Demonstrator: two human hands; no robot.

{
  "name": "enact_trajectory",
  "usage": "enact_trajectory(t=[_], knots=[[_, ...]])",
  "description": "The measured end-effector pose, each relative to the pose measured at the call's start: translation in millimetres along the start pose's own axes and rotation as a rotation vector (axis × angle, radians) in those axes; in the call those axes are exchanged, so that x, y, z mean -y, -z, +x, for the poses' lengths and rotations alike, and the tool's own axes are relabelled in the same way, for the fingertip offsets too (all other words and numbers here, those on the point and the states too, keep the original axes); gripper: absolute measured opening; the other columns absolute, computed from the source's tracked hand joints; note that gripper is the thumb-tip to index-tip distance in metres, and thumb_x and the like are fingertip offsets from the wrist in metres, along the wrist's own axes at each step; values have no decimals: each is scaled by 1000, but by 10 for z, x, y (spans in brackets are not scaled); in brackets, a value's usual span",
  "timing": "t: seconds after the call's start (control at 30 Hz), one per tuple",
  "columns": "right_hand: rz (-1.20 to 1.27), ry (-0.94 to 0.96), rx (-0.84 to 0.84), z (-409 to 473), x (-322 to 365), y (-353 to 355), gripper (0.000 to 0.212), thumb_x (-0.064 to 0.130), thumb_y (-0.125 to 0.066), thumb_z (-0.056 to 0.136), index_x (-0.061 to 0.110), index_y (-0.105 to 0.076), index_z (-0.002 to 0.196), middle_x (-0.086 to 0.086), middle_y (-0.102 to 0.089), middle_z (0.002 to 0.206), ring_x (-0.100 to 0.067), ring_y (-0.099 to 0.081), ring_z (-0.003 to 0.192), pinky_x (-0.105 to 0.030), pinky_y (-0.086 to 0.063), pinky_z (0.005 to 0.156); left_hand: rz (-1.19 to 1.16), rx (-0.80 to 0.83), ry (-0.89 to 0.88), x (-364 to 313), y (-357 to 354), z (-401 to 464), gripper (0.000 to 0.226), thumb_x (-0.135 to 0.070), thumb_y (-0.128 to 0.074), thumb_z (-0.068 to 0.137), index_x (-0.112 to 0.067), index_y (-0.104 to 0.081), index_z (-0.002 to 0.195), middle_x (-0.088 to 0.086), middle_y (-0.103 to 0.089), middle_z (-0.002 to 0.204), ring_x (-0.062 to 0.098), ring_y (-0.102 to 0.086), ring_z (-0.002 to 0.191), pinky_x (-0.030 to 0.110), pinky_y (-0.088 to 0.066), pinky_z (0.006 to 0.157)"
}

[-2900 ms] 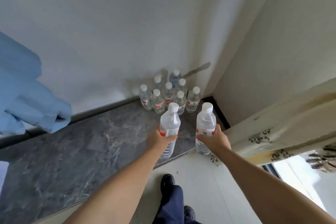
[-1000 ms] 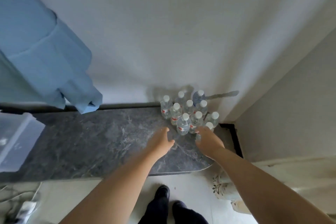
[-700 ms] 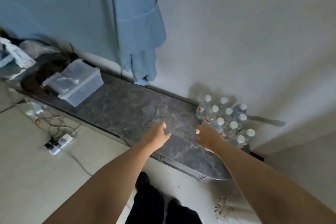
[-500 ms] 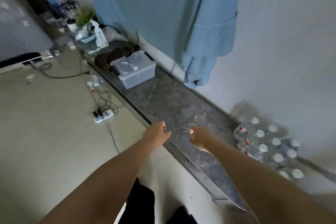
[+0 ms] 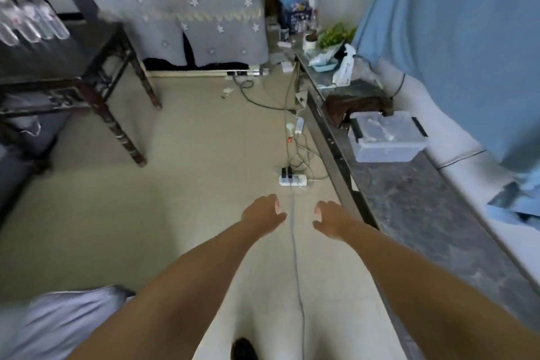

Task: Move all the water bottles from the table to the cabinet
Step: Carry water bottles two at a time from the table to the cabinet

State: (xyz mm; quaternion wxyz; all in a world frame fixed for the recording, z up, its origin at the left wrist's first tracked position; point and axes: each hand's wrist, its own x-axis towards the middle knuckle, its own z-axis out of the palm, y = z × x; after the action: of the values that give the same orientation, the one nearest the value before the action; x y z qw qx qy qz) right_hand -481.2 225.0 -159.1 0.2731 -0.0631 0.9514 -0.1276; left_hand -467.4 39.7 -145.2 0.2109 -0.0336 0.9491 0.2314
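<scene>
Head view, one frame, blurred in places. Floor: pale, fills the middle of the scene. Blue cloth: hangs at far right, above the long surface there. Cabinet top: grey, marbled, runs along the right from far to near; no bottles show on the stretch in view. Grey embroidered cover: draped over furniture at far centre. Bench: dark wood with turned legs, far left. Water bottles: a row of clear plastic ones, smeared by motion, stands on the bench at the far-left edge. Clear lidded box: sits on the cabinet top, right of centre, near a dark brown bundle. Left hand: held out over the floor at centre, fingers loosely curled, holding nothing. Right hand: just right of the left, apart from it, fingers loosely curled, holding nothing. Power strip: white, on the floor beside the cabinet edge, with cables trailing off it. Dark shoe: at the near edge.
</scene>
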Motion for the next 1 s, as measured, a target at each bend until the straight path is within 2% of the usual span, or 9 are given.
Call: enact_trajectory(t=[0.27, 0.57, 0.77, 1.0], knots=[[-73, 200, 20, 866, 1955, 53, 42, 32, -49, 96, 12, -44, 133, -12, -48, 132, -27, -53, 120, -34, -43, 94, -73, -136, 226, 1609, 1052, 235, 39, -35, -57, 91, -13, -53, 123, 9, -59, 125, 25, -55, 117, 36, -45, 95], [-177, 371, 69, 1791, 3327, 220, 41, 32, -49, 96, 13, -48, 132, -12, -49, 134, -28, -50, 124, -34, -41, 99, -216, -252, 383, 2736, 1767, 588, 37, -33, -60, 90, -10, -57, 119, 13, -61, 123, 29, -57, 115, 35, -47, 97], [-212, 477, 83, 2803, 4270, 529, 41, 31, -49, 97, 10, -48, 133, -14, -50, 135, -30, -50, 125, -34, -42, 100, -272, -341, 528, 3504, 2504, 1192, 36, -32, -59, 90, -10, -57, 118, 13, -60, 124, 30, -57, 115, 38, -47, 99], [-250, 582, 115, 3901, 5340, 1034, 40, 29, -51, 95, 7, -52, 129, -15, -57, 131, -30, -53, 122, -33, -45, 99, -339, -391, 642, 4087, 3298, 1902, 39, -33, -59, 91, -11, -56, 123, 12, -58, 128, 29, -57, 117, 40, -47, 101]])
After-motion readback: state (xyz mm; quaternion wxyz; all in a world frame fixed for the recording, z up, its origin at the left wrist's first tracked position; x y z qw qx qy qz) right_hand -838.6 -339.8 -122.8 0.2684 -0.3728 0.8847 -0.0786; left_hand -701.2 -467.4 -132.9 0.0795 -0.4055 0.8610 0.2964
